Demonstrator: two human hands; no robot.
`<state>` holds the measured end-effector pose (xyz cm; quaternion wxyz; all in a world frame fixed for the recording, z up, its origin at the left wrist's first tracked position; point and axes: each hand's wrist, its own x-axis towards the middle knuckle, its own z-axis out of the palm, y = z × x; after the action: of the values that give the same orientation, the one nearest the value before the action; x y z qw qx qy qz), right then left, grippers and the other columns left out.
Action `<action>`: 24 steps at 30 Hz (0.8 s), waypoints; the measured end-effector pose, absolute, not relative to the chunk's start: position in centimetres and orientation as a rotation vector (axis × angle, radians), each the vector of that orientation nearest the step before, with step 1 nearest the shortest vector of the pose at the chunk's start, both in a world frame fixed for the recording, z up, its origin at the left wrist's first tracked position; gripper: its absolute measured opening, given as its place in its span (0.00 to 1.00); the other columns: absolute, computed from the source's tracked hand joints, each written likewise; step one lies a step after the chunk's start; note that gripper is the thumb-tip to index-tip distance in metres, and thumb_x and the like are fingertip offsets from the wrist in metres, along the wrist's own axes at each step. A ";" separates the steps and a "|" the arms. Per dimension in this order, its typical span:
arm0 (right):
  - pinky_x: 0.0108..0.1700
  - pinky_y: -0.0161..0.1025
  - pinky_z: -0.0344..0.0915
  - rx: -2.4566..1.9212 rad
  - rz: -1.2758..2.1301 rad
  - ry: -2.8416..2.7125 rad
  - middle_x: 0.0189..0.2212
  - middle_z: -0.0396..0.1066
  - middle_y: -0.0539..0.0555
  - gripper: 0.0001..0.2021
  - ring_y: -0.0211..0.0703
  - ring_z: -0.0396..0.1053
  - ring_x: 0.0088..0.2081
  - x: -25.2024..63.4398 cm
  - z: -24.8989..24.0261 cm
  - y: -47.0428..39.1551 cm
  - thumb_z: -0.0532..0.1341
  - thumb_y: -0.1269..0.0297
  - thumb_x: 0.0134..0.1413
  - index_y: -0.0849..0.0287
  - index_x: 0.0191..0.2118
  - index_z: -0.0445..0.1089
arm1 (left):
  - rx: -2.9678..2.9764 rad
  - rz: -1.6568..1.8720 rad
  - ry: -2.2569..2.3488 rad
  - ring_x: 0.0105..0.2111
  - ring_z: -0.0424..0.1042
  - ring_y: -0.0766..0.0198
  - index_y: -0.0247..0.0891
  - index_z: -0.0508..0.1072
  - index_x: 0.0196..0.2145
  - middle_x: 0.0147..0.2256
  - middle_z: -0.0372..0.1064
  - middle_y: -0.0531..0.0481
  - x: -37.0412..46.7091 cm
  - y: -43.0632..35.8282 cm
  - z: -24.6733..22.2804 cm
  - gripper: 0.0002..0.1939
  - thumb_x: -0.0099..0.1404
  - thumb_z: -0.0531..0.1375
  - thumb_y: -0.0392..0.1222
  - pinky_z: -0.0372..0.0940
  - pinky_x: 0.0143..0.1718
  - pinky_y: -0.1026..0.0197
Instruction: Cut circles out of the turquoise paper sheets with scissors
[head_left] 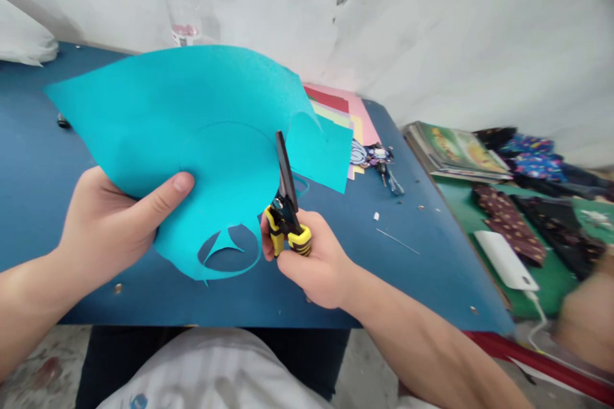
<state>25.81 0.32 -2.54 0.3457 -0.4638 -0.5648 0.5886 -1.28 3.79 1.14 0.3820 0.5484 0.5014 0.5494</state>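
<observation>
A large turquoise sheet of paper (201, 102) curls up above the blue table, with a faint curved line drawn on it. My left hand (119, 217) grips its lower left part, thumb on top and fingers hidden beneath. My right hand (311, 262) is closed around the yellow and black handles of a pair of scissors (288, 204). Their dark blades point up and away, at the cut right edge of the sheet. Below, a thin cut strip loops round from the sheet, with a small pointed sliver inside the loop.
Behind the sheet lie a turquoise paper piece (326, 153) and a stack of coloured paper (359, 115). A clear bottle (181, 0) stands by the wall. On the green table at right are magazines (455, 150), a white power bank (506, 261) and another person's blurred arm (588, 307).
</observation>
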 end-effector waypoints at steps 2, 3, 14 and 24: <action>0.37 0.44 0.65 -1.220 1.542 -1.454 0.30 0.74 0.45 0.11 0.45 0.71 0.33 25.8 -2.3 0.3 0.64 0.73 0.42 0.51 0.34 0.72 | 1.453 1.418 1.348 0.49 0.92 0.35 0.50 0.92 0.42 0.46 0.89 0.61 -1.4 3.8 1.1 0.14 0.59 0.85 0.43 0.94 0.43 0.45; 0.37 0.44 0.65 -1.234 1.549 -1.446 0.30 0.73 0.45 0.11 0.45 0.71 0.33 25.8 -2.2 0.3 0.64 0.73 0.42 0.51 0.34 0.72 | 1.482 1.427 1.378 0.49 0.92 0.34 0.51 0.92 0.41 0.45 0.89 0.61 -1.5 3.8 1.1 0.14 0.58 0.86 0.43 0.94 0.43 0.44; 0.39 0.43 0.65 -1.207 1.522 -1.443 0.31 0.74 0.45 0.13 0.44 0.70 0.34 25.6 -2.3 0.5 0.63 0.74 0.41 0.52 0.36 0.73 | 1.575 1.457 1.472 0.43 0.93 0.40 0.55 0.92 0.35 0.42 0.89 0.65 -1.7 3.6 1.3 0.08 0.59 0.84 0.49 0.89 0.34 0.54; 0.39 0.43 0.68 -1.244 1.522 -1.420 0.32 0.76 0.46 0.16 0.45 0.71 0.34 25.6 -2.2 0.6 0.64 0.75 0.40 0.52 0.38 0.76 | 1.600 1.471 1.483 0.44 0.92 0.35 0.55 0.92 0.34 0.42 0.88 0.65 -1.4 3.6 1.6 0.09 0.56 0.85 0.50 0.92 0.38 0.46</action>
<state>25.63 0.59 -2.21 0.3505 -0.4805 -0.5484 0.5878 -1.37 3.61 1.64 0.2524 0.5884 0.5455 0.5408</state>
